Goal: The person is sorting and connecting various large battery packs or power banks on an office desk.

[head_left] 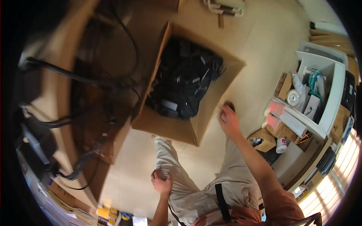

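A large open cardboard box (203, 130) stands on the floor in front of my legs. Inside it lies a heap of black items (184, 81) with small pale labels; from here I cannot make out their kind. My right hand (229, 121) hangs just outside the box's right side, fingers loosely bent and slightly blurred, with nothing visible in them. Beside my left knee is my left hand (162, 183), thumb and fingers apart and holding nothing that I can see. Whether it touches the trouser leg (169, 162) is unclear.
At left, a wooden desk (58, 109) carries dark cables (75, 75) that hang near the box. To the right stand a white drawer (333, 101) full of odds and ends, a small carton (264, 140) and a white bottle (281, 145). A pale metal frame (226, 7) sits beyond the box.
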A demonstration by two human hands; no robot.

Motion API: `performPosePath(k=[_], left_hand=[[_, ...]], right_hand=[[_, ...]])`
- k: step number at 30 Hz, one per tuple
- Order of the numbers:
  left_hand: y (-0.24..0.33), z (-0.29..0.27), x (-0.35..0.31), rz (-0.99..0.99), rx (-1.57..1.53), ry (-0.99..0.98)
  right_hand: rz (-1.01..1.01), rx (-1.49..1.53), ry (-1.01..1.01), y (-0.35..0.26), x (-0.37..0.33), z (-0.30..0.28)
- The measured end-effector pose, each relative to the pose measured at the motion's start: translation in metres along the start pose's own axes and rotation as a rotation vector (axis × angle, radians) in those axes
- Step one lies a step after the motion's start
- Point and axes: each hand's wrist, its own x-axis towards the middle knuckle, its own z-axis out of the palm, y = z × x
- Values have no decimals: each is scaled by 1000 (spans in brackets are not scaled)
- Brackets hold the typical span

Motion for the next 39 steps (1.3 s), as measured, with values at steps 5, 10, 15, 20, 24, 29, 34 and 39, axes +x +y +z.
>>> performPosePath(k=[5,10,15,20,24,29,34,39], left_hand=[[25,21,0,58,-69,36],[15,19,-8,0,-92,27],[18,17,-11,-23,-75,24],[21,16,-6,-31,-61,9],[20,13,-7,-44,-82,10],[22,17,-5,-40,-71,-8],[28,14,-8,-49,-64,14],[30,23,-6,10,-86,21]], right_hand=[[-300,-266,-107,29,145,142],[-244,-419,-527,-7,160,217],[-7,-489,-828,12,105,231],[42,-575,-734,40,103,246],[-74,-474,-619,32,118,232],[-328,-784,-568,67,181,176],[-781,-1213,-375,77,204,191],[-573,-1187,-488,110,201,266]])
